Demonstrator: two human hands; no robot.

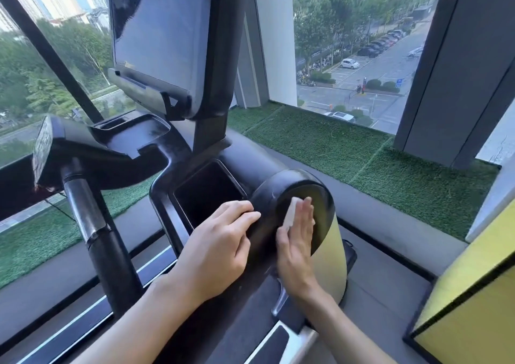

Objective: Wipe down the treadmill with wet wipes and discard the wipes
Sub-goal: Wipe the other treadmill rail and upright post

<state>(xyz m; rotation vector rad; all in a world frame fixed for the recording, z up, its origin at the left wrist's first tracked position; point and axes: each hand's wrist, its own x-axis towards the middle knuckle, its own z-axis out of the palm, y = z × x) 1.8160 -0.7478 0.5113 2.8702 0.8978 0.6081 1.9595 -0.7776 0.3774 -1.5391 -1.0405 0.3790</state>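
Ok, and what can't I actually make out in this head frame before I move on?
Head view:
Wet wipe: mostly covered by the flat right hand; only an edge shows.
Storage pocket: its bottom is lost in shadow.
Screen: top cut off by the frame edge.
Side keypad: seen edge-on, labels unreadable.

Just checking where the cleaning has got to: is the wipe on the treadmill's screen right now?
No, the right hand presses the white wipe flat against the rounded end of the console, below the screen.
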